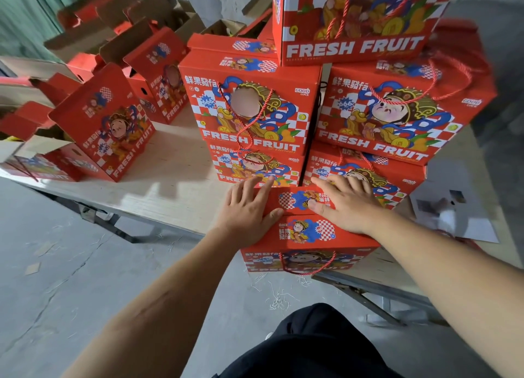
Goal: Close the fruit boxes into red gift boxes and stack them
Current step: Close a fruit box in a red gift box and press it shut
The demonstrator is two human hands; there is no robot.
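Note:
A red gift box [307, 233] with a cartoon print and a red cord handle sits at the table's front edge, its top flaps folded down. My left hand [246, 210] lies flat on the left end of its top, fingers straight. My right hand [344, 203] presses flat on the right part of the top. Right behind it rises a stack of closed red gift boxes [249, 108], two wide and three layers high, with a single box [354, 20] on top.
Further left on the wooden table [175, 184] stand several red boxes [107, 125] with lids raised. Brown cardboard flaps [136, 11] crowd the back. Papers [453, 210] lie at the right. Grey concrete floor [71, 264] lies below, with a metal table frame [377, 292].

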